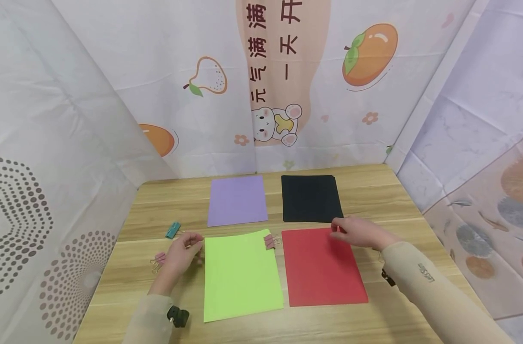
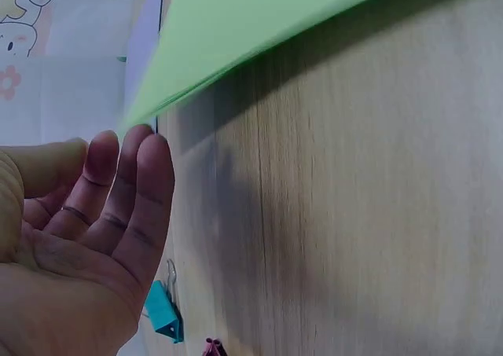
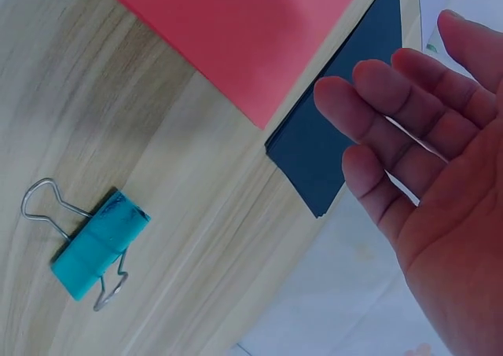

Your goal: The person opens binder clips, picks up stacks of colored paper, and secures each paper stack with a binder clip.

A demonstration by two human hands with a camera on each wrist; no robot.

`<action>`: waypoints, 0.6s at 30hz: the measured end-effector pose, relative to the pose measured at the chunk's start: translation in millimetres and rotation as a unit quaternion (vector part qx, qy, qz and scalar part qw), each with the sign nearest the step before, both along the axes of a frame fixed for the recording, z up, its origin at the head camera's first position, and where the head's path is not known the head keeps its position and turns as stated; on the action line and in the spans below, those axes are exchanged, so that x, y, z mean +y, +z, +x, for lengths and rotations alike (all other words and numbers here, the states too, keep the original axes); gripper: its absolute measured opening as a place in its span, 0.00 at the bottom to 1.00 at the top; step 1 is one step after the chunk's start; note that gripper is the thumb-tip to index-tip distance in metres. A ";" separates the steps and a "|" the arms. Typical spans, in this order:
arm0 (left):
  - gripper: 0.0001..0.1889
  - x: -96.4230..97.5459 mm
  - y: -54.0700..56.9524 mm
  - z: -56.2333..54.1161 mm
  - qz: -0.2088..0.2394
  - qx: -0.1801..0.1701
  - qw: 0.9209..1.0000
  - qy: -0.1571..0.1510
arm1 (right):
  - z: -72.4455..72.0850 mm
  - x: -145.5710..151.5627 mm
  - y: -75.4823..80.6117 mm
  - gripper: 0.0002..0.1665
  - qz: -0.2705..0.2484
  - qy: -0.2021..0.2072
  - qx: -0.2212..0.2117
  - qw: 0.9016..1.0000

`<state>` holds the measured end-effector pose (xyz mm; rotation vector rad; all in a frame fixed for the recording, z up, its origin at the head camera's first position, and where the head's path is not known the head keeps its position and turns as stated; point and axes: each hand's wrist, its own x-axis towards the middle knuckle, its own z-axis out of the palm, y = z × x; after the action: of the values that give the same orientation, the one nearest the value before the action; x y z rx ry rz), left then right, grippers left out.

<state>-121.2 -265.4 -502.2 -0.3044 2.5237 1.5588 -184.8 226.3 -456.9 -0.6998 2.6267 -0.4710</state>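
A stack of lime-green paper (image 1: 243, 277) lies on the table, a pink binder clip (image 1: 270, 241) on its far right corner. My left hand (image 1: 181, 255) is at the stack's far left corner, fingers loosely bent; whether the fingertips touch the paper cannot be told. Over the far right corner of the red paper stack (image 1: 323, 272) hovers my right hand (image 1: 362, 232). The right wrist view shows its fingers (image 3: 393, 128) relaxed and holding nothing. A teal binder clip (image 3: 100, 244) lies on the table near the red paper.
Purple paper (image 1: 237, 200) and a black paper stack (image 1: 310, 198) lie farther back on the wooden table (image 1: 158, 205). Left of my left hand are another teal binder clip (image 1: 173, 230) and a pink binder clip (image 1: 159, 259). A printed curtain (image 1: 192, 124) hangs behind the table.
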 end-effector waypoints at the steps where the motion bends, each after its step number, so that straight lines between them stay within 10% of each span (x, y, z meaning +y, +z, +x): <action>1: 0.12 -0.2 0.7 0.5 -0.002 -0.002 1.000 0.001 | 0.1 0.3 -0.3 0.10 -0.001 0.000 0.002 1.000; 18: 0.12 -1.9 11.9 -0.5 -0.021 0.014 1.000 -0.013 | -0.2 10.6 -19.6 0.18 0.000 -0.015 0.050 0.999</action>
<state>-121.7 -267.3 -490.3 -0.2554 2.5749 1.5119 -185.0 236.9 -476.4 -0.7026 2.7344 -0.4544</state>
